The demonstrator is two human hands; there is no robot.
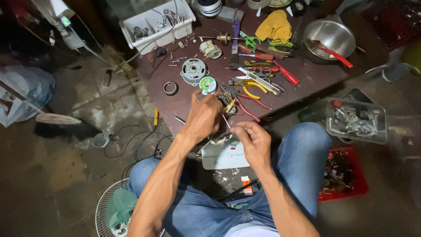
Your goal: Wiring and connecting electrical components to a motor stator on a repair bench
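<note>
My left hand (pixel 203 117) is closed around a small motor part with copper windings and coloured wires (pixel 227 103), held over the near edge of the low brown table (pixel 307 77). My right hand (pixel 253 139) pinches a thin wire or lead (pixel 226 121) that runs up to that part. Below both hands lies a white plastic housing (pixel 223 154) between my knees. Just beyond the left hand sit a small solder spool (pixel 208 84) and a round metal motor body (pixel 194 70).
Pliers (pixel 252 90), screwdrivers (pixel 285 74), scissors (pixel 251 41), a yellow cloth (pixel 275 25) and a steel bowl (pixel 330 36) crowd the table. A white parts tray (pixel 158 22) stands at its back left. A clear bin (pixel 357 120) and red crate (pixel 344 173) are right; a fan guard (pixel 112 210) lies lower left.
</note>
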